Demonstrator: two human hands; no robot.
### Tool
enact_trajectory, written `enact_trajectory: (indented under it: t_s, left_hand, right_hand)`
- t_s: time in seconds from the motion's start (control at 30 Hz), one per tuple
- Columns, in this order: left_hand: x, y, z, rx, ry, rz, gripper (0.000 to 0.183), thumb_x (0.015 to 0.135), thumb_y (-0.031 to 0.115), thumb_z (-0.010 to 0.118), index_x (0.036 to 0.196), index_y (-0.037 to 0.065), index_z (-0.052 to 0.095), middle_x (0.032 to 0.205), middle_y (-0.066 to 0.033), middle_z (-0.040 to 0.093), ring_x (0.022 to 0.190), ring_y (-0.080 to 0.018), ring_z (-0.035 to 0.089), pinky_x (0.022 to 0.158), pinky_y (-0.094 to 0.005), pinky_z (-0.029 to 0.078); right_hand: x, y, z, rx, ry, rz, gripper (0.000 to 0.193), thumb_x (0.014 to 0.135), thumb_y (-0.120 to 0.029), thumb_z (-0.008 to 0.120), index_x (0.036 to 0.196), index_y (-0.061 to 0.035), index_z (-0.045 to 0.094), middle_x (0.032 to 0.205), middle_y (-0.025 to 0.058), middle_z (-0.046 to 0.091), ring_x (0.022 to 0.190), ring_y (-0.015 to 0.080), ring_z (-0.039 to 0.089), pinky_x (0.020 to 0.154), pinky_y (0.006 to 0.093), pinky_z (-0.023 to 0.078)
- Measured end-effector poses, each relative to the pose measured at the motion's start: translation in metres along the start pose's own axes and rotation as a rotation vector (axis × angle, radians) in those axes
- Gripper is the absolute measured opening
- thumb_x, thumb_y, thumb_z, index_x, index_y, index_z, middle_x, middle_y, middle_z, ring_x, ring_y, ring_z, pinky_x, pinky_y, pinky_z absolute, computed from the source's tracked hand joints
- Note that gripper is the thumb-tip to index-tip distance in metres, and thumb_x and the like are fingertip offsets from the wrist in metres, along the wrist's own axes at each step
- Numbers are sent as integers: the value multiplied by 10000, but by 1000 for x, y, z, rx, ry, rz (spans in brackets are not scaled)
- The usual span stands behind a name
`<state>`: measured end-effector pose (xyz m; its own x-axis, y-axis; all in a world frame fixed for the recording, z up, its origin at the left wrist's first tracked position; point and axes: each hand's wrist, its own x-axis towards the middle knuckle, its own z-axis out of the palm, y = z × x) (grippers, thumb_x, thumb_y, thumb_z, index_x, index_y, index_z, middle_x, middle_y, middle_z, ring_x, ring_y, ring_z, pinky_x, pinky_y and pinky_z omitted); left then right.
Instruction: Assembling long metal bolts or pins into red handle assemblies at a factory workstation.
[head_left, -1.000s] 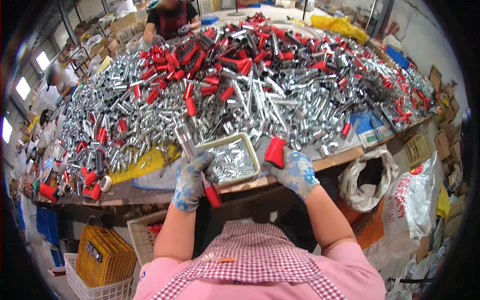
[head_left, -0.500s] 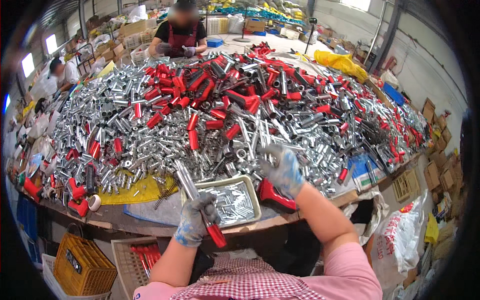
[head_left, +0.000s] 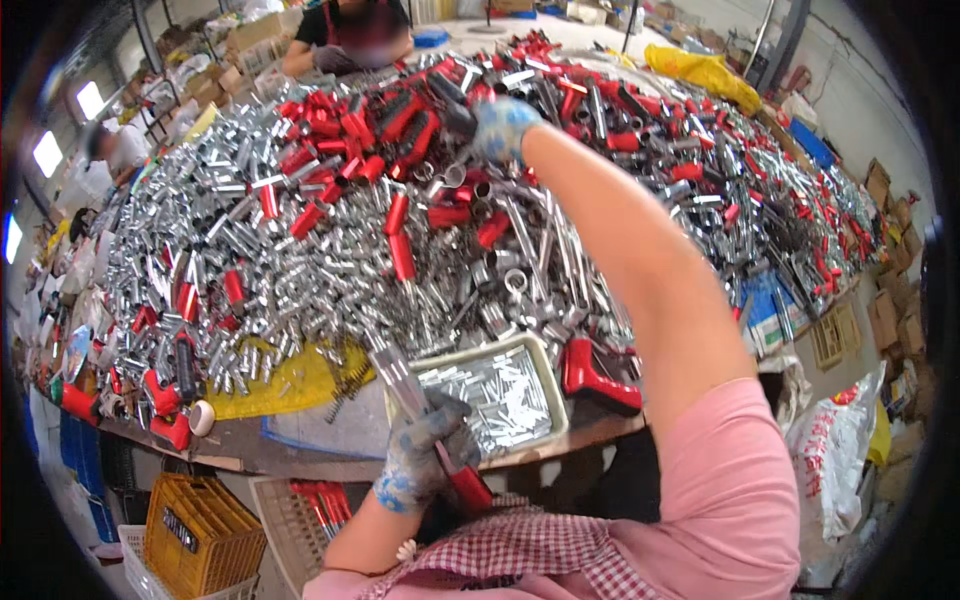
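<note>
My left hand (head_left: 420, 455), in a blue-and-white glove with grey fingers, is closed around a shiny metal tube with a red end piece (head_left: 470, 490). The tube tilts, its bare metal end pointing away over the table. Beside this hand lies a pale tray (head_left: 560, 405) holding many small metal pins. My right hand (head_left: 507, 130), gloved alike, is stretched far out over the heap of metal tubes and red parts (head_left: 330, 230). It is at the red-and-black handle pieces (head_left: 415, 135) near the heap's top. Its fingers are blurred and partly hidden, so any hold cannot be made out.
A red angled handle (head_left: 595, 380) lies right of the tray. Yellow cloth (head_left: 290, 385) and a coiled spring (head_left: 350, 390) are left of it. Below the table edge stand a yellow crate (head_left: 200, 535) and a basket with red-handled parts (head_left: 285, 510). A person (head_left: 350, 35) sits across the heap.
My right hand has moved forward from beside the tray to the upper part of the heap. My left hand has drawn the tube slightly nearer my body. The view has shifted.
</note>
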<state>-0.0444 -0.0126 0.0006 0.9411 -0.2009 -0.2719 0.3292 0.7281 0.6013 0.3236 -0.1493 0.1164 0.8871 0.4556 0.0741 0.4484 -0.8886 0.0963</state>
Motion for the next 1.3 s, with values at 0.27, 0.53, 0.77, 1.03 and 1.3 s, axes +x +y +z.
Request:
enact_trajectory:
  t_s: [0.27,0.53,0.77,1.03,1.3]
  left_hand:
    - [0,-4,-5,34,88,89,254,831,264,661,937,44,591,534,10,405,438,-155,446,442,-341,465]
    - [-15,-9,15,32,87,162,175,873,223,644,901,53,613,543,7,429,451,-161,440,494,-326,417]
    - [-61,-22,53,125,49,306,190,879,213,639,955,45,591,558,-11,445,423,-162,444,487,-353,460]
    - [-90,-21,77,229,15,409,217,849,139,673,954,-17,567,656,-64,531,441,-171,520,458,-362,499]
    - [-103,-37,100,533,46,291,135,830,46,660,934,-24,609,653,-73,589,512,-159,571,489,-300,485]
  right_hand:
    - [-241,-11,-55,1258,51,-2,400,771,-164,756,1147,-139,621,989,78,674,776,204,672,681,330,568]
    - [-428,-65,27,2501,-163,408,531,815,-288,740,1241,-30,557,1461,168,353,1279,374,452,942,489,518]
    - [-458,-80,91,2853,-73,-183,556,744,-105,706,1275,-81,541,1296,147,537,1050,302,577,800,394,522]
    - [-468,-93,83,2437,-106,48,786,580,-141,823,1293,-62,500,1112,116,610,911,222,615,779,341,530]
    - [-472,-101,72,2255,36,98,700,606,-89,811,1234,2,515,1133,107,603,1004,216,621,904,367,510]
